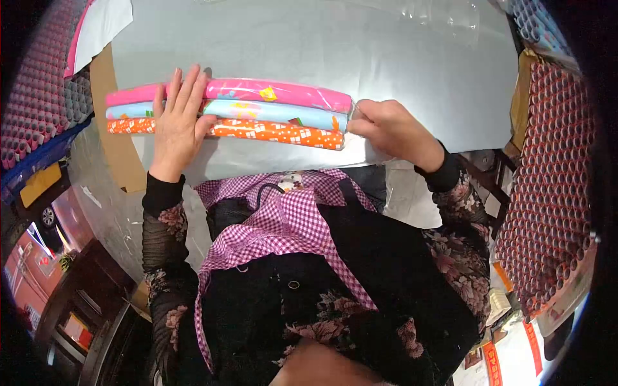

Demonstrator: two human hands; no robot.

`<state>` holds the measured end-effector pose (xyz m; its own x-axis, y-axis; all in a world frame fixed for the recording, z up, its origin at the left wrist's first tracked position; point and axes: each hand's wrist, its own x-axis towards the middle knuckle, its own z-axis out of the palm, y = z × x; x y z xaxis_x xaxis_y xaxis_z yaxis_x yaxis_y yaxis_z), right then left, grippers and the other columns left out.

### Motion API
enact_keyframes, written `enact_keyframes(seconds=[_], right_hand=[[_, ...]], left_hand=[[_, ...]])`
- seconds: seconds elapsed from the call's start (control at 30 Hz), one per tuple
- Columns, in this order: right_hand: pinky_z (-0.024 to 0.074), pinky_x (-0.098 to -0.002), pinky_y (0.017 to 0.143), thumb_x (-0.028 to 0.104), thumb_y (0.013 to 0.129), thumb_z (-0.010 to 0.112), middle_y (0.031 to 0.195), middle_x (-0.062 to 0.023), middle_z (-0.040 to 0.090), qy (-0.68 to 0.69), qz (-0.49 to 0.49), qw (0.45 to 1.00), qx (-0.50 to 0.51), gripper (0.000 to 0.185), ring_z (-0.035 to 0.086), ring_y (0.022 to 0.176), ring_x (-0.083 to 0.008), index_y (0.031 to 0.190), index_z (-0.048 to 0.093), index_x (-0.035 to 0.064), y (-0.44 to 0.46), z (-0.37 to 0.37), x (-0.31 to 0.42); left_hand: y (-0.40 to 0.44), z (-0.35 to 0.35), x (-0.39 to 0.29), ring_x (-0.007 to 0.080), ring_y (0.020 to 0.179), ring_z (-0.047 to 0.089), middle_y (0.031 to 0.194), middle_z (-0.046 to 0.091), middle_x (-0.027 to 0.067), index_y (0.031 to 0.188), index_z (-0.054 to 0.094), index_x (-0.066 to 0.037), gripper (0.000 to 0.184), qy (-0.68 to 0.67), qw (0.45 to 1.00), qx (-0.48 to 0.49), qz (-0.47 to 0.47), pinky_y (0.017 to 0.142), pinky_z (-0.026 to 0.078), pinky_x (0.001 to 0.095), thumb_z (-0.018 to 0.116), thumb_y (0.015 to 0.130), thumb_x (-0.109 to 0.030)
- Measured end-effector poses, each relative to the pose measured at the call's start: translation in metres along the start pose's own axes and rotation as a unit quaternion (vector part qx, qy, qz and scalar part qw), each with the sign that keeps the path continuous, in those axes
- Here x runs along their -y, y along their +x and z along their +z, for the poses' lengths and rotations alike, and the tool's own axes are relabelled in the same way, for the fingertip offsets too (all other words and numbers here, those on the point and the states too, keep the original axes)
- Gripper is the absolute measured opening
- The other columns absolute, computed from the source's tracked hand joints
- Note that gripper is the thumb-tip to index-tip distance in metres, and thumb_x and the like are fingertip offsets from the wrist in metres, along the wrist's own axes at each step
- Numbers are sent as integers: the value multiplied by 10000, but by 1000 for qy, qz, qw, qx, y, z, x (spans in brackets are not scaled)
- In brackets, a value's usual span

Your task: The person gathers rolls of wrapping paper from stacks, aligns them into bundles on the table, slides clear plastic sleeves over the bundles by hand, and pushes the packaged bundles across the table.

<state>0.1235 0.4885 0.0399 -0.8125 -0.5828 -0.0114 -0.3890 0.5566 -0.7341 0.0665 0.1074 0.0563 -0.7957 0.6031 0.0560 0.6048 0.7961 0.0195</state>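
Three patterned rolls lie side by side, seemingly under clear plastic wrap: a pink roll (290, 94), a light blue roll (270, 112) and an orange roll (277, 133) with white shapes. Across their left part rests my left hand (177, 128), flat, fingers stretched out and thumb apart. At the right end, my right hand (394, 128) has its fingers pressed together, pinching what looks like the loose end of the clear plastic wrap (353, 106). Its fingertips are partly hidden.
The rolls lie on a grey-covered work surface (322, 48) with brown cardboard (106, 128) at its left edge. Stacks of rolls (553, 186) rise on the right, and more stacked rolls (48, 71) on the left. Clear plastic (444, 13) lies at the far edge.
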Motion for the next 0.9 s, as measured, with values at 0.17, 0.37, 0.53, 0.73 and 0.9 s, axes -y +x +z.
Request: enact_keyframes(seconds=[0.17,0.37,0.53,0.73,0.9], right_hand=[[470,-337,584,142,844,680,702,-152,583,-5,50,990,-130,176,570,603,-285,906,611,-8,-11,-21,-2],[485,-251,635,47,862,655,759,-52,648,87,140,953,-256,67,596,690,-107,884,669,-14,-14,-23,32],[469,-241,593,99,884,643,692,-33,634,158,177,960,-147,134,570,626,-85,940,698,-10,-5,4,22],[343,-222,425,184,881,639,625,14,571,274,345,897,-36,215,461,455,-52,796,684,-9,17,-10,23],[300,-208,392,169,881,637,591,25,540,373,418,826,-64,173,414,411,-40,786,640,24,25,-5,35]], left_hand=[[-2,2,-1,296,1438,302,1556,352,46,1478,391,-127,678,15,1000,6,-3,1149,181,537,446,942,-538],[-3,4,-3,295,1440,302,1556,354,37,1476,394,-127,682,25,1000,9,-13,1148,172,553,431,945,-553],[-4,2,-3,295,1440,304,1552,358,47,1473,399,-123,681,28,1000,4,-12,1155,157,554,428,943,-551],[-4,4,-3,306,1413,344,1533,383,55,1450,422,-107,692,39,999,5,-22,1146,188,550,510,900,-517],[-4,-1,-6,301,1392,375,1510,407,70,1410,464,-100,681,25,1000,-11,-7,1143,210,544,549,872,-510]])
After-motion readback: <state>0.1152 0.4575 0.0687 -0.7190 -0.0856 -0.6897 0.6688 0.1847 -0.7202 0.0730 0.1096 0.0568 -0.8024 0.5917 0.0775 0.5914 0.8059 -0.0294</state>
